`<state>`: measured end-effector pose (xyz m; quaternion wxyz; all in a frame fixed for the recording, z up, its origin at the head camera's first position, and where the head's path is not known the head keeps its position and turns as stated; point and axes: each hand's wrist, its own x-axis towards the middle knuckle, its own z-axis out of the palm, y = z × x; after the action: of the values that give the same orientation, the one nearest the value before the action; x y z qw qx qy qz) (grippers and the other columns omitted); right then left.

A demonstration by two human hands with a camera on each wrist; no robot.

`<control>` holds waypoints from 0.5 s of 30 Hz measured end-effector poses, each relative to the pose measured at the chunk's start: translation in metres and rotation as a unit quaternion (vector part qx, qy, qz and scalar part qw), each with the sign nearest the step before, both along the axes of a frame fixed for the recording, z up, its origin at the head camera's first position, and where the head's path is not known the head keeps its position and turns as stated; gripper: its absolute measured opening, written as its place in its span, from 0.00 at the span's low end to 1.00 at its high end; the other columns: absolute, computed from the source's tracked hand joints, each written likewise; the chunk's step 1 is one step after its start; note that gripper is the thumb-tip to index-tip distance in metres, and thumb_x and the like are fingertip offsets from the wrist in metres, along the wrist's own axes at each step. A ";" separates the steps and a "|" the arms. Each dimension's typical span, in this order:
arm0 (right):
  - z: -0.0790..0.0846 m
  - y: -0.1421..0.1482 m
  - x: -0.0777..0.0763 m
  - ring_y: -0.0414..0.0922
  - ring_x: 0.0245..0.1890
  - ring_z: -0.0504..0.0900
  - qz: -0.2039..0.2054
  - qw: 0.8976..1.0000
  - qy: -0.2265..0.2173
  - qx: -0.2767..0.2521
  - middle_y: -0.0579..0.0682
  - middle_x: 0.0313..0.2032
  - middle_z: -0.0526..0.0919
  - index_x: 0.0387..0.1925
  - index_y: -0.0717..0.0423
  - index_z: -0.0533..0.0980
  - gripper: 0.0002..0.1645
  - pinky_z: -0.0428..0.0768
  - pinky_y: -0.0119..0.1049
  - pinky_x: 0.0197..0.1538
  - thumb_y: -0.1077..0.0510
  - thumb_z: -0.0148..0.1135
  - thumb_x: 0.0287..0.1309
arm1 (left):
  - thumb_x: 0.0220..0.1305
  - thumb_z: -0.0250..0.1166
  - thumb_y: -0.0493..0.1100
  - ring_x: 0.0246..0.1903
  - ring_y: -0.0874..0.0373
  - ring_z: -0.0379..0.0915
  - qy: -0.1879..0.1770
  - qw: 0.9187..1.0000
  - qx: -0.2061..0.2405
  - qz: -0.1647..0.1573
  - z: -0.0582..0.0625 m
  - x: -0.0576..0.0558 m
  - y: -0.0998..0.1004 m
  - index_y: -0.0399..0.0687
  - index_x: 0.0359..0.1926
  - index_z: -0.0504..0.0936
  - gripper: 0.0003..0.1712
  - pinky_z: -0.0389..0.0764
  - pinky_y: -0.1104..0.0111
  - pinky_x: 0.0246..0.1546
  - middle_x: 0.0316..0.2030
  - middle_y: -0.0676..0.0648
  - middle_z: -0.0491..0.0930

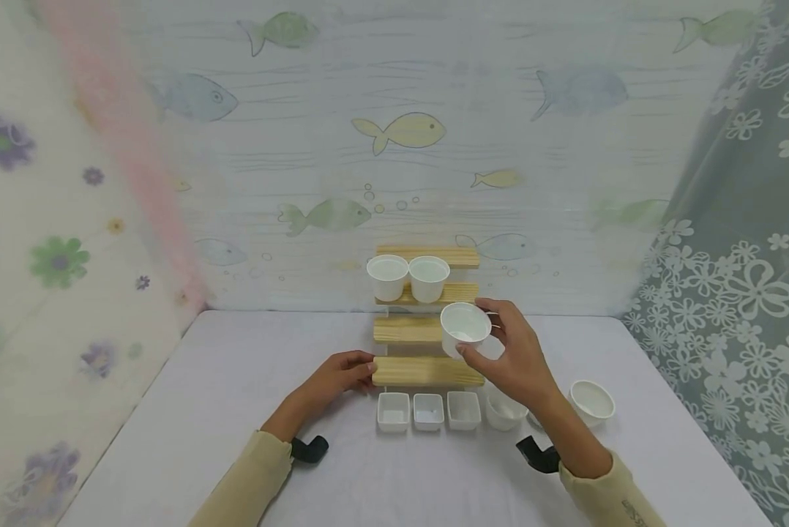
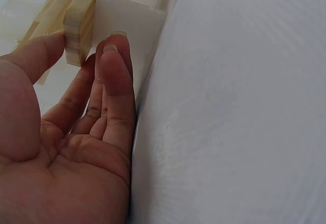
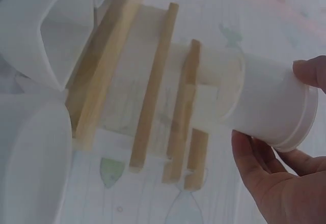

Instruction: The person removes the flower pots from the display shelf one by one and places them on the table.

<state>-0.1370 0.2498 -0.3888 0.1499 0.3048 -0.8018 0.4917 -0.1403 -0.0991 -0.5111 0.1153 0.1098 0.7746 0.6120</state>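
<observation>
A small stepped rack with pale wooden slats (image 1: pixel 427 372) stands on the table. My left hand (image 1: pixel 342 377) is at the left end of its lowest slat, thumb and index finger pinching the wood in the left wrist view; the other fingers extend beside a white support (image 2: pixel 127 20). A round white plastic cup (image 1: pixel 465 322) is held by its sides between the thumb and fingers of my right hand (image 1: pixel 516 359), in front of the rack's right half. Two similar white cups (image 1: pixel 388 277) sit side by side on an upper slat.
In front of the rack stand several square white cups (image 1: pixel 393 413) in a row, then a round cup (image 1: pixel 505 411) partly behind my right hand. Farther right is another round white cup (image 1: pixel 592 401). A fish-patterned curtain (image 1: pixel 408 176) hangs behind the table.
</observation>
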 end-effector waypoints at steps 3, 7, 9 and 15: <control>-0.005 -0.001 0.009 0.50 0.58 0.82 0.008 1.000 0.004 0.006 0.53 0.63 0.77 0.69 0.62 0.70 0.44 0.80 0.30 0.62 0.66 0.81 0.53 | 0.80 0.63 0.49 0.45 0.51 0.82 0.001 1.000 0.000 0.003 0.000 0.003 0.001 0.34 0.65 0.78 0.25 0.85 0.64 0.49 0.45 0.43 0.85; -0.014 -0.004 0.021 0.49 0.58 0.82 0.022 1.000 0.011 0.015 0.52 0.62 0.78 0.68 0.59 0.71 0.44 0.83 0.39 0.61 0.66 0.82 0.51 | 0.80 0.62 0.49 0.44 0.51 0.82 0.001 1.000 0.000 0.005 0.001 0.007 0.004 0.34 0.65 0.78 0.25 0.85 0.64 0.49 0.45 0.43 0.85; -0.018 -0.006 0.026 0.48 0.58 0.82 0.031 0.999 0.010 0.019 0.50 0.62 0.78 0.68 0.59 0.71 0.44 0.84 0.42 0.61 0.66 0.82 0.51 | 0.80 0.62 0.49 0.45 0.51 0.82 -0.001 1.000 0.000 0.006 0.001 0.010 0.005 0.34 0.65 0.78 0.25 0.85 0.64 0.49 0.45 0.43 0.85; -0.028 -0.011 0.041 0.44 0.60 0.80 0.069 0.997 -0.006 0.036 0.46 0.62 0.77 0.70 0.56 0.70 0.46 0.84 0.46 0.60 0.64 0.83 0.51 | 0.80 0.63 0.49 0.44 0.51 0.83 -0.003 1.000 -0.004 0.017 0.001 0.016 0.009 0.35 0.66 0.78 0.25 0.85 0.64 0.49 0.45 0.43 0.85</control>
<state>-0.0963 0.2383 -0.4166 0.0994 0.3615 -0.7968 0.4738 -0.1245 -0.0897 -0.5097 0.1076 0.0948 0.7786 0.6109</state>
